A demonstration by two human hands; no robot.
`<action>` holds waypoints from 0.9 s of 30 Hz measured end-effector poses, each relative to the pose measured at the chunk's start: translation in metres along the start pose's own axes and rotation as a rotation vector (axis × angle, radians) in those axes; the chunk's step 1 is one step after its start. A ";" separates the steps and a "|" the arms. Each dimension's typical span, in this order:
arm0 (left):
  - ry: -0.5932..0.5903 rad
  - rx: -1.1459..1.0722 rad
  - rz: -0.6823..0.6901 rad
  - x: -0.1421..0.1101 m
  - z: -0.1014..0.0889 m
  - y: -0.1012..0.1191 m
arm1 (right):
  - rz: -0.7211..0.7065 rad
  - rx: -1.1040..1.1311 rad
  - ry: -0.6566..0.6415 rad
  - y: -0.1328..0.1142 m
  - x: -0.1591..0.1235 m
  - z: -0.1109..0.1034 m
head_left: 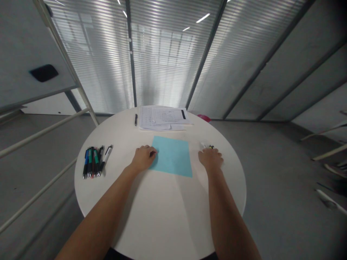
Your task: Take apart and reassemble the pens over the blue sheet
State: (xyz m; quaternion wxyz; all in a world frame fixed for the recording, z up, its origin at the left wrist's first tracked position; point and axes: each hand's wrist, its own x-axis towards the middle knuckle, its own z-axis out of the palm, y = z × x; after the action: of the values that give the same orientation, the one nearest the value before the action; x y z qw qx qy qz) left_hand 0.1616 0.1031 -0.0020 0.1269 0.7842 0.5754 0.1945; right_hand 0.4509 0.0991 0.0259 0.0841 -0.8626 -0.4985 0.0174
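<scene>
A light blue square sheet of paper (173, 156) lies flat on the round white table (162, 213). At its left edge rests my left hand (143, 158), fingers curled in and thumb close to them. Whatever may be between those fingertips is too small to make out. To the right of the sheet, apart from it, my right hand (210, 159) lies palm down with its fingers spread. Just beyond its fingers show some small white, black and yellow items (207, 146), partly covered by the hand.
Several pens (93, 161) lie side by side at the table's left. Printed papers (162, 117) are stacked at the far edge, with a dark pen (136, 120) beside them. A whiteboard on a white frame (84, 97) stands at the left. Blinds hang behind glass panels.
</scene>
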 end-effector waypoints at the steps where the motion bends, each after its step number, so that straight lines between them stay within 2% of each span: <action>1: 0.000 0.004 0.001 0.000 0.000 0.000 | 0.006 -0.014 0.001 0.000 0.000 0.000; 9: 0.018 0.012 0.018 -0.001 0.000 0.000 | 0.081 -0.058 -0.019 0.004 0.004 -0.001; 19: 0.022 0.003 0.010 -0.001 0.000 0.000 | 0.101 -0.033 0.036 0.001 0.000 -0.006; 24: 0.029 0.018 0.017 -0.001 0.000 0.001 | -0.005 0.052 0.173 -0.008 -0.004 -0.004; 27: 0.039 0.022 0.022 -0.001 0.000 0.001 | -0.208 0.203 0.196 -0.023 -0.009 0.001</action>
State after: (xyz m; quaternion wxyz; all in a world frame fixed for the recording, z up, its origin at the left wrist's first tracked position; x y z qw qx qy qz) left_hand 0.1619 0.1019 -0.0019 0.1049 0.7878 0.5714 0.2046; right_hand 0.4261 0.1025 0.0284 0.2205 -0.7909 -0.5703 -0.0252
